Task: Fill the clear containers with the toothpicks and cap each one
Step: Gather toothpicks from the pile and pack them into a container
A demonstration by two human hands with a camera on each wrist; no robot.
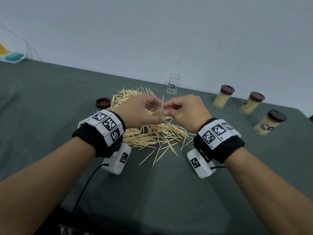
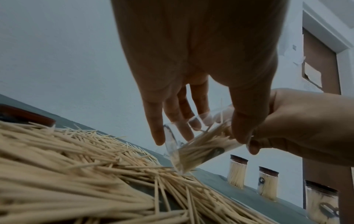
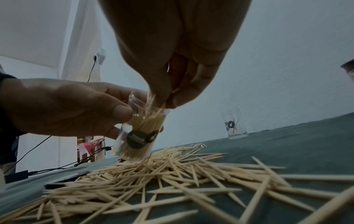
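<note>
Over a loose heap of toothpicks (image 1: pixel 152 134), my left hand (image 1: pixel 149 110) grips a clear container (image 3: pixel 138 136), tilted and partly filled with toothpicks. My right hand (image 1: pixel 169 107) pinches a small bunch of toothpicks (image 3: pixel 153 100) at the container's mouth, and one stick pokes up between the hands. The left wrist view shows my fingers and thumb wrapped around the container (image 2: pixel 193 147), its base just above the heap. An empty clear container (image 1: pixel 173 84) stands behind the heap. A brown cap (image 1: pixel 103 102) lies to the heap's left.
Three filled, brown-capped containers (image 1: pixel 223 97), (image 1: pixel 251 103), (image 1: pixel 269 122) stand in a row at the right on the green tablecloth (image 1: pixel 50 107). A black cable (image 1: pixel 88 182) runs from my left wrist toward the near edge. The wall rises right behind the table.
</note>
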